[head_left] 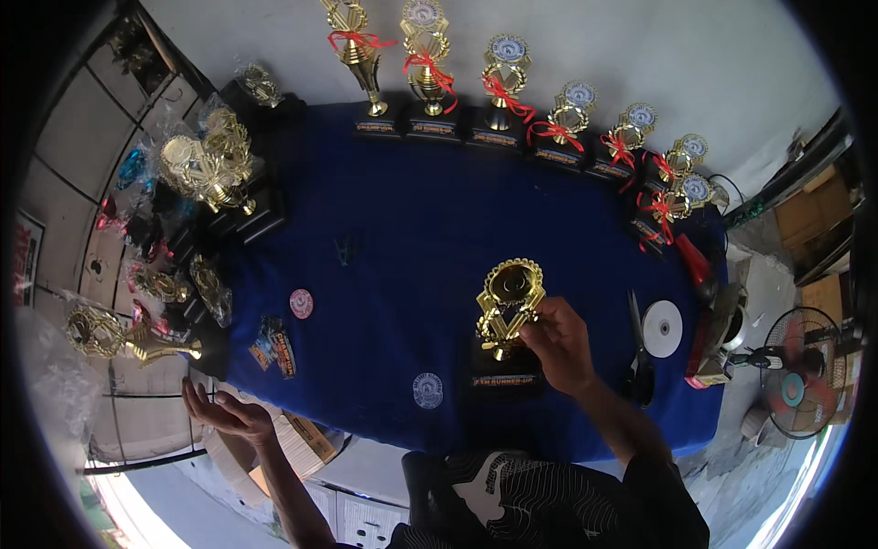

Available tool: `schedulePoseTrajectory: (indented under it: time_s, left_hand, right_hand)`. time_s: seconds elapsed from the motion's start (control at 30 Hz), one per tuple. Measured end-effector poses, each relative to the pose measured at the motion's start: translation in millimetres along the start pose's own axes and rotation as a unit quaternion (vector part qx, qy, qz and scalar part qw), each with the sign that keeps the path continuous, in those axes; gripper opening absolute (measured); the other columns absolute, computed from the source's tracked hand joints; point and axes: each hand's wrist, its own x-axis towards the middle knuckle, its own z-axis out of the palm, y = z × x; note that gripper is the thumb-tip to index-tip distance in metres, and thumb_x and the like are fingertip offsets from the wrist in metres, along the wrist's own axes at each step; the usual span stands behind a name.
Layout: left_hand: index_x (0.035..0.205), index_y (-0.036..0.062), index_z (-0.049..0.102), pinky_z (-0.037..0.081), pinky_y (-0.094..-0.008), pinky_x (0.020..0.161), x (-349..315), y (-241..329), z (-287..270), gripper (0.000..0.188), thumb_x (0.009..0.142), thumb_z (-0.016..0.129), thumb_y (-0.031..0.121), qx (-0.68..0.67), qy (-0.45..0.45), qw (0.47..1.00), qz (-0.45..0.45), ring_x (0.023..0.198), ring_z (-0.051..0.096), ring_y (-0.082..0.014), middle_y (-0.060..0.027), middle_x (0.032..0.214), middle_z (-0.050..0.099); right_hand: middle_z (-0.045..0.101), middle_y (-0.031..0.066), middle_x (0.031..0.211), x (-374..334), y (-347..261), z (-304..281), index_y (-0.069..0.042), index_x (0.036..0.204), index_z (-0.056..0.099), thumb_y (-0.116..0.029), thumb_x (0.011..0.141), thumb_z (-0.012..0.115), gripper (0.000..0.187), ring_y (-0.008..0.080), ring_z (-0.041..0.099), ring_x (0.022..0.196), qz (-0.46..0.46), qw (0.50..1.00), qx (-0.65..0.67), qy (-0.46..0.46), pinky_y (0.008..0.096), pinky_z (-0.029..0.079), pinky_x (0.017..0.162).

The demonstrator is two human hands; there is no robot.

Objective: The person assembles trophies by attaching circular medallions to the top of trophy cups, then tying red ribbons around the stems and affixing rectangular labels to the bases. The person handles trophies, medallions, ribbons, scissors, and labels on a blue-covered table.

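My right hand [560, 346] is closed on a gold trophy [497, 320], thumb and fingers pinching the side of its frame. That trophy stands on a black base [505, 382] with a label strip, and its round top is bare shiny gold. My left hand [229, 414] is held out past the table's left edge, fingers stretched and nothing in it. Just above it is a gold trophy cup [165, 344] at the table's left side. A blue-and-white round emblem [427, 391] lies left of the held trophy. Farther left are a pink round emblem [301, 304] and several printed labels [275, 348].
Along the back stand several gold trophies [428, 87] with red ribbons. More trophies [212, 160], some in plastic, crowd the left. On the right of the blue cloth [384, 220] lie scissors [637, 352], a white disc [662, 329] and a red object [695, 265]. A fan [794, 389] stands beyond.
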Motion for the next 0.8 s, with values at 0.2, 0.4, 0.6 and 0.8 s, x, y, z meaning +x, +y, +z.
schedulePoseTrajectory:
  time_s: [0.2,0.4,0.6,0.8]
  left_hand:
    - [0.116,-0.0055,0.067,0.048,-0.0468,0.096,0.2,111.4,40.0,0.024,0.099,0.059,0.008,-0.159,-0.302,0.940,0.028,0.108,0.062,-0.0372,-0.0215,0.116,0.065]
    - [0.113,0.0006,0.075,0.049,-0.0491,0.100,-22.4,134.2,67.0,0.024,0.090,0.067,0.002,-0.052,-0.430,0.901,-0.036,0.116,0.057,-0.0390,-0.0188,0.127,0.062]
    - [0.115,0.0023,0.075,0.048,-0.0499,0.103,-17.5,136.0,64.8,0.030,0.086,0.076,0.008,-0.063,-0.527,0.848,-0.006,0.125,0.054,-0.0394,-0.0195,0.134,0.058]
    - [0.120,0.0089,0.074,0.044,-0.0537,0.108,-56.1,174.7,21.5,0.049,0.074,0.089,0.020,-0.149,-0.643,0.746,0.093,0.140,0.045,-0.0392,-0.0176,0.144,0.051]
  right_hand:
    - [0.071,0.0031,0.098,13.7,-15.8,-9.8,0.001,0.119,0.060,0.000,0.101,0.061,0.018,0.0029,0.061,0.076,0.026,0.999,0.033,0.009,0.0182,0.046,0.061]
    - [0.074,0.0034,0.087,-12.1,-3.9,-11.3,0.003,0.117,0.066,-0.003,0.096,0.067,0.022,0.0049,0.065,0.071,0.225,0.972,-0.067,-0.023,0.0205,0.048,0.055]
    - [0.075,0.0056,0.087,-24.3,19.7,-17.6,0.005,0.119,0.066,-0.004,0.092,0.073,0.029,0.0101,0.068,0.071,0.191,0.957,-0.212,-0.050,0.0252,0.054,0.063]
    - [0.073,0.0127,0.095,-31.3,18.1,-22.5,0.005,0.119,0.067,-0.008,0.088,0.079,0.036,0.0161,0.069,0.076,0.083,0.945,-0.316,-0.010,0.0297,0.055,0.066]
